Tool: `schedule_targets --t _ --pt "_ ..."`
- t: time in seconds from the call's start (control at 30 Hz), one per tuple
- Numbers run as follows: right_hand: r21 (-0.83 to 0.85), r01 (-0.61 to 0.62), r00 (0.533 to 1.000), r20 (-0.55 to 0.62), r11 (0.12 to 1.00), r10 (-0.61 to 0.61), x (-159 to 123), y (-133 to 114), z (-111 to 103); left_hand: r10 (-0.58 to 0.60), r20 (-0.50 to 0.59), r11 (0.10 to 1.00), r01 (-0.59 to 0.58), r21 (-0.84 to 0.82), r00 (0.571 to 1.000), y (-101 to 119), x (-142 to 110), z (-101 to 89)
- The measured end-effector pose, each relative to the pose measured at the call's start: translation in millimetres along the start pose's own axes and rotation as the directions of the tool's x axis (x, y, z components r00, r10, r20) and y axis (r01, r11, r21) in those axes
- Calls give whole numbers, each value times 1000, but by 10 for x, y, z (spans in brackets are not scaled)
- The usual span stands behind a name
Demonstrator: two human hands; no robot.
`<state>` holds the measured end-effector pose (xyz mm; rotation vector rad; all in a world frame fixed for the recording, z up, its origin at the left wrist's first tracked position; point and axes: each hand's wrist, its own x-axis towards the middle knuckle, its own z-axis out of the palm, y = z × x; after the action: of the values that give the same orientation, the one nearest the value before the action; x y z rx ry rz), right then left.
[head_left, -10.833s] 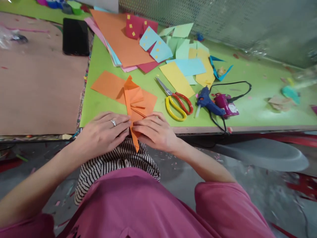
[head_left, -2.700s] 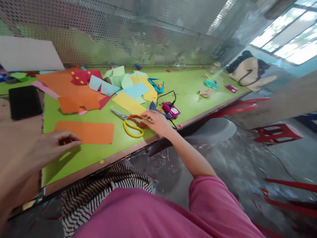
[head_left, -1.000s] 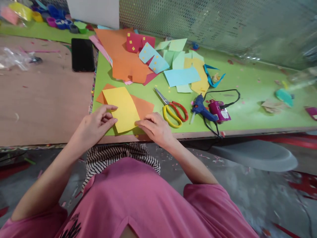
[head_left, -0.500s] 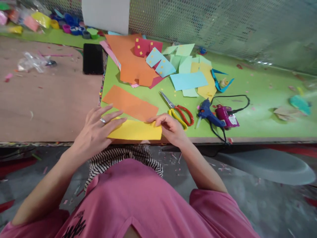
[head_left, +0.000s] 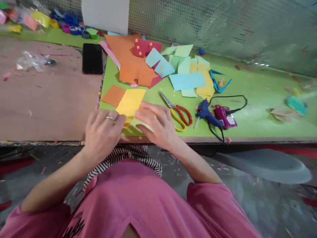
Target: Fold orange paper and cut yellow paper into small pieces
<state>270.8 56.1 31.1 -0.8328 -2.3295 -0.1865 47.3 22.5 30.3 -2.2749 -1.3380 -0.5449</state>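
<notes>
Yellow paper [head_left: 131, 99] lies across an orange paper strip [head_left: 113, 95], left of the scissors [head_left: 171, 105]; my left hand [head_left: 104, 129] curls at the yellow's near end, grip unclear, my right hand [head_left: 160, 125] loosely open beside it.

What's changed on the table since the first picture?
The yellow paper moved left from beside the scissors, nearer the person, over the orange strip, between the left hand and right hand. The folded orange piece was let go; it seemingly lies opened on the paper pile. The scissors and glue gun stayed put.
</notes>
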Motion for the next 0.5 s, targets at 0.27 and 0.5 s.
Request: schedule_targets --t 0.27,0.5 --pt "114 -110 971 224 987 82 -349 193 263 112 118 926 -61 -373 987 105 -12 255" --pt "208 -300 954 79 931 290 -458 92 101 -51 182 935 111 -337 982 -60 -83 234"
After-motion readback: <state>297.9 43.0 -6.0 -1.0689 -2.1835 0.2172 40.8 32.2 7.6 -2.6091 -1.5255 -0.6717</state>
